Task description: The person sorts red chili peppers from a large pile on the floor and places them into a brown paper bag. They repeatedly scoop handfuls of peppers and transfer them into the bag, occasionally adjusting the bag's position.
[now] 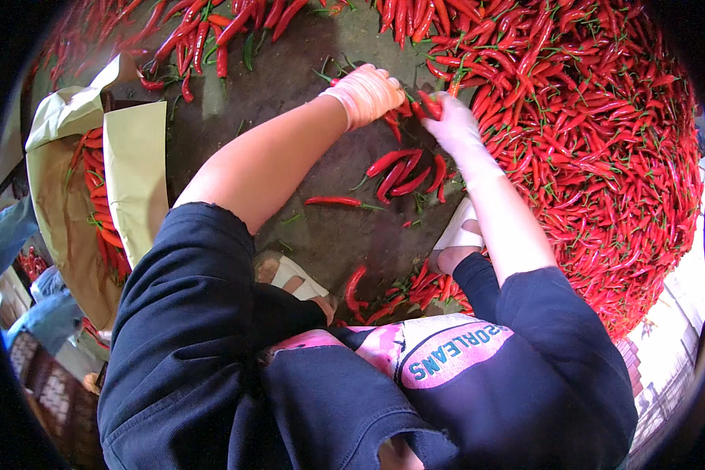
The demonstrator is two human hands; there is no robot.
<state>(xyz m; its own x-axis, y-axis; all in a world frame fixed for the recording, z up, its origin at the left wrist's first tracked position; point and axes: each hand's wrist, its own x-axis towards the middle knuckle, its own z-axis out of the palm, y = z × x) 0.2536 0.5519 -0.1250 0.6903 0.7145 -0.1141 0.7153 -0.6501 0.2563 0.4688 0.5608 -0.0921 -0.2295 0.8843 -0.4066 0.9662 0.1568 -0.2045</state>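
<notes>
My left hand (370, 97), in a pale thin glove, is closed around red chili peppers. Green stems poke out on its left side and red tips show below its fingers. Close beside it, my gloved right hand (454, 128) grips red chili peppers (428, 105) between thumb and fingers. Its fingertips are partly hidden behind them. Under the hands, several loose chili peppers (399, 168) lie on the dark floor, and a single chili pepper (333, 201) rests apart to the left.
A large heap of red chili peppers (587, 157) fills the right side. More peppers (211, 31) lie at the far left. An opened paper bag (135, 176) holding peppers stands at my left. My sandalled feet are below, with peppers (423, 290) between them.
</notes>
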